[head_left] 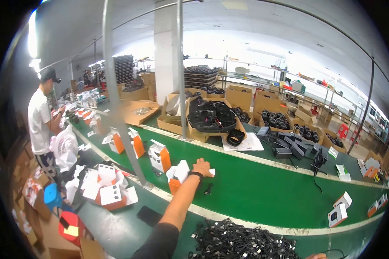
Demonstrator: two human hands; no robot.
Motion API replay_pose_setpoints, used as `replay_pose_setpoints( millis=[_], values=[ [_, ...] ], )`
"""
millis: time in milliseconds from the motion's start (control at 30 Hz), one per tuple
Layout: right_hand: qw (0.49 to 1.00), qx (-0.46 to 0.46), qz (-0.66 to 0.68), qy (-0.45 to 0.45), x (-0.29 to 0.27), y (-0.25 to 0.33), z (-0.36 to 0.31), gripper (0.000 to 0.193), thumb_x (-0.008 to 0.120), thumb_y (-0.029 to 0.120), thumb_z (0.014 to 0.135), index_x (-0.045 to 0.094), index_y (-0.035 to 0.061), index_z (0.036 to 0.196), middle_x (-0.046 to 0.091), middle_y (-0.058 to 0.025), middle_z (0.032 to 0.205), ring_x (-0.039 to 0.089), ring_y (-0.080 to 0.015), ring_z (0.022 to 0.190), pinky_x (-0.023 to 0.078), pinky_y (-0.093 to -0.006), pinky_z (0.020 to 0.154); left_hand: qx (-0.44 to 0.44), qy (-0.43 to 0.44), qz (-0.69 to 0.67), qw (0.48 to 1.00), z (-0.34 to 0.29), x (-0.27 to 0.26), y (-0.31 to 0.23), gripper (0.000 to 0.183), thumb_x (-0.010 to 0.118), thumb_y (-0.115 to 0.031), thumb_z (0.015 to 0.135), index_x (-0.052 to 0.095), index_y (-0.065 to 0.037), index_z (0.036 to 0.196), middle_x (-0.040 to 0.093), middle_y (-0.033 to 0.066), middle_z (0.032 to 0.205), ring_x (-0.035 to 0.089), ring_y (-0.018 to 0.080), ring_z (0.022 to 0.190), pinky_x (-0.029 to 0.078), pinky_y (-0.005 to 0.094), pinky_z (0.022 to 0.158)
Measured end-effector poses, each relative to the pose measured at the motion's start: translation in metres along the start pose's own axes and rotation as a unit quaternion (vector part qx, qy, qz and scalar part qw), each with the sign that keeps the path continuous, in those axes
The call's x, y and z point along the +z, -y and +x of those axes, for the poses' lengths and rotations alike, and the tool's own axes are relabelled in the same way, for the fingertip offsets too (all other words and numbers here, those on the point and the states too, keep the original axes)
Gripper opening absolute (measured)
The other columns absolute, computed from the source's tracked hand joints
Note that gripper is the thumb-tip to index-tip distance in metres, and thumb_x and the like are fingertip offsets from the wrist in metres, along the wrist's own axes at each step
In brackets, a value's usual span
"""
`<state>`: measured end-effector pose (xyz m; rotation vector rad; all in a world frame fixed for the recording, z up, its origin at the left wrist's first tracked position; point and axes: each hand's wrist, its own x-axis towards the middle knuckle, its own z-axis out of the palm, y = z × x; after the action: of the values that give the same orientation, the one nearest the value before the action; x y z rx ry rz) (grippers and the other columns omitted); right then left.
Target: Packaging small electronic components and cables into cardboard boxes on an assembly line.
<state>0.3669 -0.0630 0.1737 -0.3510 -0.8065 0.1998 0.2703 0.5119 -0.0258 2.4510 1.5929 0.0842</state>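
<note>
Box nearest L hand: small open-top box (174, 184), orange lower part, white flaps up, standing on green belt (255, 185) just L of the wrist; contents n/a (too small to tell). L hand (202, 167), black wristband, reaches over belt, fingers bent, partly spread; small white item (212, 172) right at its R edge, can't tell if gripped. Loose black cable (208, 189) on belt, just below. R hand (316, 256): only a sliver at bottom edge, by cable heap (244, 241); opening & hold can't be told.

Containers, L to R: orange/white carton (117, 204) on near bench, w/ white boxes (111, 195) inside. Shallow cardboard tray (131, 119), far side of belt, w/ small pale pcs (141, 111). Lg. carton w/ black bags (212, 115) piled above rim. Further R, carton of round black parts (275, 120).
</note>
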Motion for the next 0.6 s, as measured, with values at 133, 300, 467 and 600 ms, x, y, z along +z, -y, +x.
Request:
replay_pose_setpoints(
  millis=[133, 300, 467, 600],
  values=[
    [1.0, 0.01, -0.004, -0.007, 0.001, -0.001, -0.002, 0.063, 0.038, 0.043, 0.118, 0.068, -0.0113, 0.125, 0.069, -0.0266, 0.114, 0.066, -0.0329, 0.088, 0.056, -0.0364, 0.066, 0.091, -0.094, -0.017, 0.991, -0.039, -0.015, 0.004, 0.062, 0.1, -0.032, 0.07, 0.067, -0.014, 0.119, 0.079, 0.0156, 0.108, 0.076, 0.0391, 0.107, 0.06, 0.0502, 0.093],
    [0.996, 0.02, -0.082, 0.001, -0.008, 0.004, 0.004, 0.06, 0.038, 0.041, 0.117, 0.07, -0.0097, 0.118, 0.069, -0.0243, 0.107, 0.065, -0.0302, 0.081, 0.054, -0.0345, 0.063, 0.316, -0.124, -0.239, 0.91, -0.198, -0.105, -0.07, 0.065, 0.097, -0.032, 0.076, 0.063, -0.013, 0.129, 0.076, 0.0194, 0.091, 0.075, 0.0424, 0.09, 0.057, 0.0514, 0.077],
    [0.989, 0.061, -0.13, 0.027, -0.017, -0.005, 0.0, 0.058, 0.04, 0.039, 0.117, 0.07, -0.0104, 0.117, 0.073, -0.0249, 0.107, 0.066, -0.0278, 0.079, 0.054, -0.032, 0.063, 0.378, -0.137, -0.332, 0.854, -0.452, -0.196, 0.002, 0.027, 0.089, -0.021, 0.09, 0.077, -0.003, 0.107, 0.078, 0.0106, 0.095, 0.076, 0.0304, 0.085, 0.058, 0.0377, 0.072],
    [0.967, 0.107, -0.218, 0.073, -0.017, -0.031, 0.007, 0.055, 0.045, 0.035, 0.116, 0.071, -0.0127, 0.118, 0.076, -0.0273, 0.108, 0.071, -0.0301, 0.081, 0.059, -0.0319, 0.069, 0.043, -0.422, -0.432, 0.796, -0.621, -0.164, 0.094, 0.035, 0.086, -0.034, 0.096, 0.073, -0.002, 0.091, 0.076, 0.0105, 0.088, 0.071, 0.019, 0.077, 0.054, 0.0328, 0.069]
  ],
)
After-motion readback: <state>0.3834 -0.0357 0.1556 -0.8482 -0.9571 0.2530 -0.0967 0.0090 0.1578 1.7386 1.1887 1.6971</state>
